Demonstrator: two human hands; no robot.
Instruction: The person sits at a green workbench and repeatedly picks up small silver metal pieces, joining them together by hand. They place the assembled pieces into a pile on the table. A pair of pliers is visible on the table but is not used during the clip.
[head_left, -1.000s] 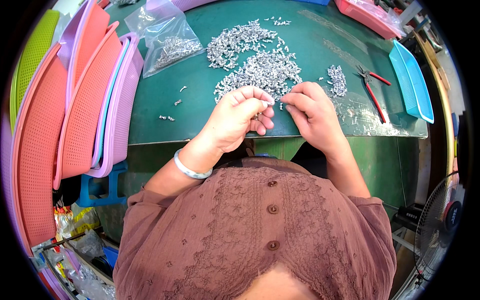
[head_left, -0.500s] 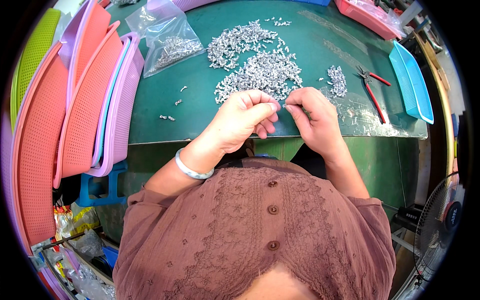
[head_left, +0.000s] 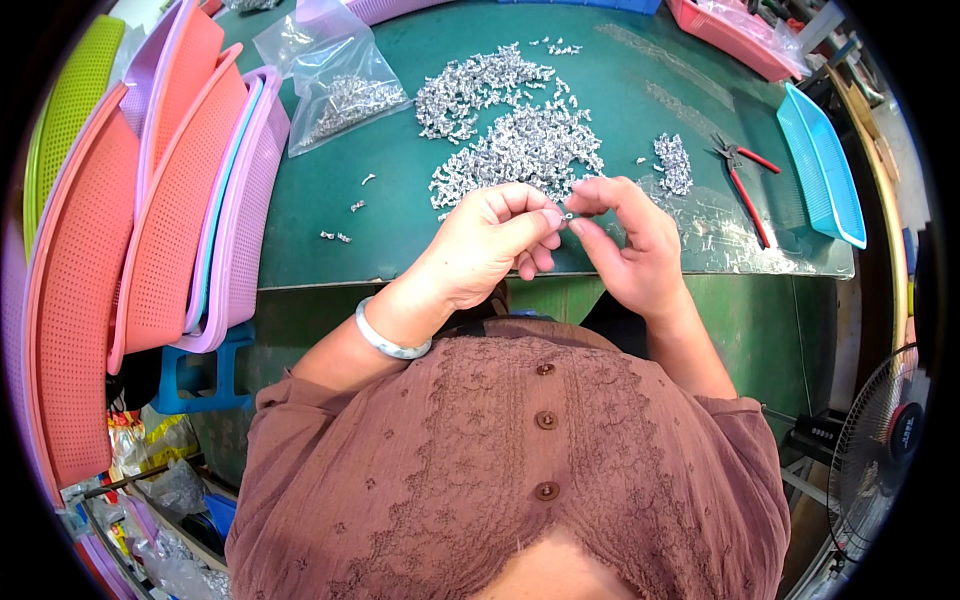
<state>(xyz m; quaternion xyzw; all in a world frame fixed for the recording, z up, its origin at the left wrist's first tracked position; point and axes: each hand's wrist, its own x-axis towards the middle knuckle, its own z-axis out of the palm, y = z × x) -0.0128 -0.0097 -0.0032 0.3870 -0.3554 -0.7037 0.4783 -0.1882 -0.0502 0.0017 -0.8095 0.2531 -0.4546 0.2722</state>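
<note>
A tiny silvery metal piece [head_left: 567, 216] sticks out from the pinched thumb and forefinger of my left hand [head_left: 490, 240], at the near side of a large heap of small metal pieces [head_left: 520, 150]. Just right of it is my right hand [head_left: 640, 245], its thumb and forefinger spread apart, the thumb tip close to the piece. Whether that thumb touches it, I cannot tell. A second heap [head_left: 470, 90] lies farther back, and a smaller cluster of the same pieces [head_left: 673, 165] is right of my right hand.
Red-handled pliers [head_left: 742, 185] lie on the green table [head_left: 330, 255], beside a blue basket [head_left: 822, 165]. A clear bag of metal pieces [head_left: 345, 95] sits at back left. Stacked coloured baskets [head_left: 75, 300] crowd the left side. A fan [head_left: 880, 450] stands at lower right.
My right thumb and forefinger have parted from their pinch, and the small metal piece now shows at my left fingertips. My left hand has shifted slightly right.
</note>
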